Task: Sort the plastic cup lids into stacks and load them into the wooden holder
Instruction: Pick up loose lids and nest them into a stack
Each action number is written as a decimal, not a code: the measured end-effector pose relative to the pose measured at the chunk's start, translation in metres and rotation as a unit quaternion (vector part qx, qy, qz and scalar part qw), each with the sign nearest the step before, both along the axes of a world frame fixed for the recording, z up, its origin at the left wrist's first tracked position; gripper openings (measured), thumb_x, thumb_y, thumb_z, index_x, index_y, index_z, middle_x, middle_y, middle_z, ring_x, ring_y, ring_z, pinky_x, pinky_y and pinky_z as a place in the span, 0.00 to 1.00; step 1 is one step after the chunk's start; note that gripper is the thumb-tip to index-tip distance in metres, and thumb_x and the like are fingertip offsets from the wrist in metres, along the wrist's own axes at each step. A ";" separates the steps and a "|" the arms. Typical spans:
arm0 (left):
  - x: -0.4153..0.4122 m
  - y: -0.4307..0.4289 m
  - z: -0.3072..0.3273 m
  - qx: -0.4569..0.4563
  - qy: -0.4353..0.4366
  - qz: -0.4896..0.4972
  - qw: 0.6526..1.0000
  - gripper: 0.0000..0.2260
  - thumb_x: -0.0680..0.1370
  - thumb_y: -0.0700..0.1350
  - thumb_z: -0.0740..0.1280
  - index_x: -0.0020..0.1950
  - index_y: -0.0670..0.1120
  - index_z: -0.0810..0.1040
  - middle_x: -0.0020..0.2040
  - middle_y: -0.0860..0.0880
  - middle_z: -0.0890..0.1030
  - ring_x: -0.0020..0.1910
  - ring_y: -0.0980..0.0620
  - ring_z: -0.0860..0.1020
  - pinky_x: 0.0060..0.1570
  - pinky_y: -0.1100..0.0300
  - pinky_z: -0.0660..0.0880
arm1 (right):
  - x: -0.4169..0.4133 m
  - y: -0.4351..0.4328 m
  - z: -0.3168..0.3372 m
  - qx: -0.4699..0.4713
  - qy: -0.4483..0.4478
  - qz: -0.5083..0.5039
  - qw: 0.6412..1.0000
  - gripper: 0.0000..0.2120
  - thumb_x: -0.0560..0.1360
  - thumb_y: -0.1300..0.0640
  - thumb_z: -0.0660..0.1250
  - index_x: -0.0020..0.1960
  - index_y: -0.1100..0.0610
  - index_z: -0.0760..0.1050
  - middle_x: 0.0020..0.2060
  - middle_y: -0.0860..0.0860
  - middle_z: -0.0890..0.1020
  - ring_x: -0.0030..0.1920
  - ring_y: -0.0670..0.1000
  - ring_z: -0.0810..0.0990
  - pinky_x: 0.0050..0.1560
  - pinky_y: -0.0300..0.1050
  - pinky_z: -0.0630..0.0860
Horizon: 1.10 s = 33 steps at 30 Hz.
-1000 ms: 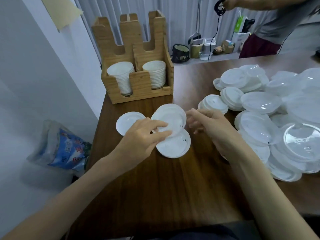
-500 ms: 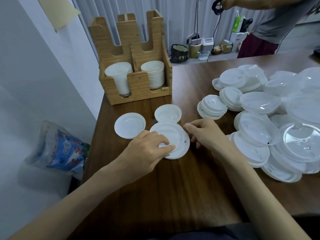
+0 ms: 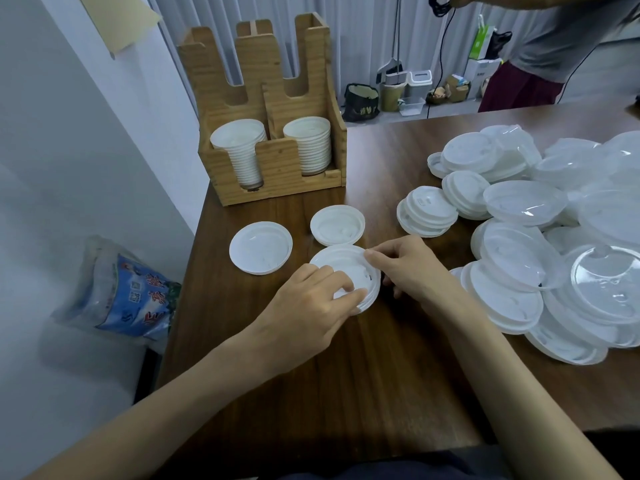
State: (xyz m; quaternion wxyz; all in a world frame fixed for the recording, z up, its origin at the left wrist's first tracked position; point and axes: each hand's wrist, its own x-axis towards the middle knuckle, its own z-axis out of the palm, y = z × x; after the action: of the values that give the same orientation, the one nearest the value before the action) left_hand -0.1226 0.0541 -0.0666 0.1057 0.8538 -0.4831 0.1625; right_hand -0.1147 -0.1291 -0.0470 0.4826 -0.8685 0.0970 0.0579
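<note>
A small stack of white lids [image 3: 348, 268] lies on the wooden table [image 3: 346, 375] between my hands. My left hand [image 3: 311, 306] presses on its near side with fingers and thumb. My right hand [image 3: 405, 268] pinches its far right rim. Two single white lids lie beyond: a lid [image 3: 260, 247] to the left and a smaller lid [image 3: 337, 225] behind the stack. The wooden holder [image 3: 273, 157] stands at the table's back left, with two lid stacks [image 3: 311, 145] in its front slots. A big heap of white and clear lids [image 3: 540, 237] covers the right side.
A blue printed plastic bag [image 3: 128, 292] sits off the table's left edge by the wall. Another person [image 3: 540, 53] stands at the far right behind the table. Bins and bags stand on the floor beyond.
My left hand brought a lid down onto the near lid, forming a stack. My right hand moved in and took hold of the stack's rim. One smaller lid stayed behind.
</note>
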 end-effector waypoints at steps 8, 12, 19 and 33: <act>-0.001 -0.003 -0.001 0.024 0.010 -0.003 1.000 0.16 0.79 0.46 0.56 0.58 0.42 0.80 0.48 0.45 0.82 0.46 0.49 0.79 0.45 0.57 0.75 | 0.003 0.000 -0.007 -0.017 0.002 0.020 1.000 0.11 0.80 0.55 0.62 0.55 0.57 0.81 0.38 0.55 0.82 0.23 0.47 0.72 0.27 0.37 0.72; 0.003 0.000 -0.005 0.040 -0.001 -0.013 0.999 0.16 0.79 0.50 0.59 0.57 0.43 0.81 0.48 0.45 0.82 0.46 0.49 0.79 0.47 0.56 0.76 | 0.004 0.002 -0.011 -0.032 -0.001 0.021 0.999 0.10 0.80 0.56 0.62 0.53 0.57 0.81 0.41 0.55 0.83 0.23 0.47 0.73 0.26 0.35 0.72; 0.015 0.011 -0.010 0.028 -0.012 -0.013 0.999 0.16 0.78 0.49 0.59 0.58 0.43 0.80 0.50 0.46 0.81 0.48 0.48 0.78 0.47 0.55 0.74 | 0.008 0.009 -0.008 -0.013 0.008 0.055 0.998 0.10 0.78 0.56 0.66 0.56 0.59 0.79 0.32 0.55 0.83 0.24 0.48 0.79 0.29 0.37 0.78; 0.052 0.106 -0.007 0.082 0.050 0.190 0.977 0.21 0.71 0.50 0.67 0.61 0.45 0.78 0.59 0.46 0.80 0.60 0.46 0.76 0.66 0.46 0.60 | 0.012 0.020 -0.010 0.041 0.032 0.009 0.999 0.12 0.76 0.60 0.67 0.59 0.59 0.75 0.35 0.57 0.84 0.28 0.53 0.82 0.35 0.45 0.82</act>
State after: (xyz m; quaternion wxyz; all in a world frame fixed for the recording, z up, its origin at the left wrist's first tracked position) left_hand -0.0706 0.1602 -0.0739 0.0268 0.9428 -0.3182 0.0961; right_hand -0.1024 -0.1095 -0.0572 0.5140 -0.8464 0.1020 0.0945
